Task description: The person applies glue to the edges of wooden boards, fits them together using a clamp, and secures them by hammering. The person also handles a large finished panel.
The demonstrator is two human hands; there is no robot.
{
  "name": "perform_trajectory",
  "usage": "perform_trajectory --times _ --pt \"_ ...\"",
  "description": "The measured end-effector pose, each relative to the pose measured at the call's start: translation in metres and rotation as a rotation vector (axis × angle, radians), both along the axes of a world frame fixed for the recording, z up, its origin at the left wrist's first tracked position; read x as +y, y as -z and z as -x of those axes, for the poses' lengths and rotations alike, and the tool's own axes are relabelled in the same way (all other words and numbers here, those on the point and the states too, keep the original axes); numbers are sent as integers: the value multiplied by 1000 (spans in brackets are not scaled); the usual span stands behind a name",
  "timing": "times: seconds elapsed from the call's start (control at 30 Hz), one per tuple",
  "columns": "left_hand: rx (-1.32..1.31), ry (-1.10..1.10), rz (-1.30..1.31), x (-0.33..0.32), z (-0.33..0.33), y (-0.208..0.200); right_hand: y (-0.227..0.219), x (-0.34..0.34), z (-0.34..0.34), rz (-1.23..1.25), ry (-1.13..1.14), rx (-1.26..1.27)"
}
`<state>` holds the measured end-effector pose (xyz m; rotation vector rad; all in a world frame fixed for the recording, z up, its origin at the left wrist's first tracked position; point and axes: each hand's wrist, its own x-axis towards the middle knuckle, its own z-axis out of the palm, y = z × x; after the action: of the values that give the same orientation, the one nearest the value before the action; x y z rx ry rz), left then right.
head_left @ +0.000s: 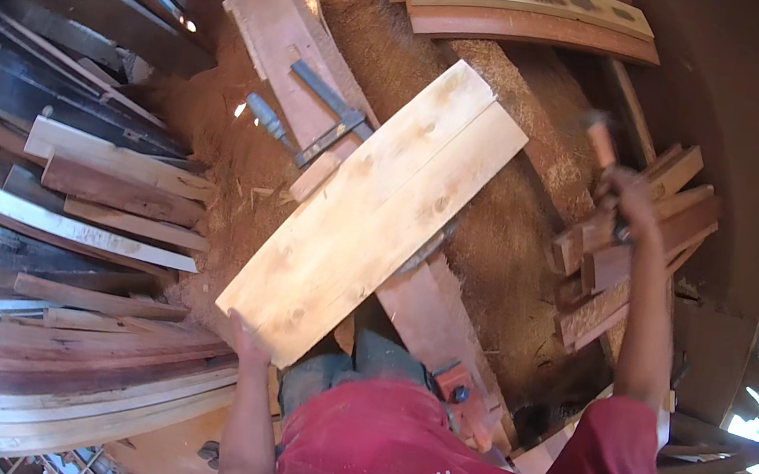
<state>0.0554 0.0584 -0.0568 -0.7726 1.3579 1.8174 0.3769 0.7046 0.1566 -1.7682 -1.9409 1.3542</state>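
A wide pale board [373, 216] with a long seam slants across the middle, lying over a long narrow workbench plank [432, 312]. At its near left corner my left hand [250, 341] grips the board's end, fingers partly hidden beneath it. Out to the right and raised, my right hand [630, 198] is closed around a tool with an orange-brown wooden handle [603, 144]. Motion blurs the tool's greyish far end, so its exact kind is unclear. A bar clamp [322, 130] with a dark handle sits against the board's left edge, by a small wood block [315, 177].
Stacked boards [533, 0] lie at the far side, and short timber offcuts [636, 252] are piled under my right arm. Many planks [118, 191] lean along the left. Sawdust [367, 22] covers the ground. A red vise-like fitting [463, 394] sits at the bench's near end.
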Motion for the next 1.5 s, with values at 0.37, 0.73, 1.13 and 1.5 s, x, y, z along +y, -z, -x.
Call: perform_trajectory --times 0.37,0.73,1.13,1.5 --pt "-73 -52 -87 -10 5 -8 107 144 122 -53 -844 -174" --pt "-56 -65 1 -24 11 5 63 150 120 21 29 -161" --pt "-53 -77 -9 -14 8 -9 58 147 129 230 50 68" --pt "-64 -114 -31 -24 11 -3 56 78 136 430 -463 -358"
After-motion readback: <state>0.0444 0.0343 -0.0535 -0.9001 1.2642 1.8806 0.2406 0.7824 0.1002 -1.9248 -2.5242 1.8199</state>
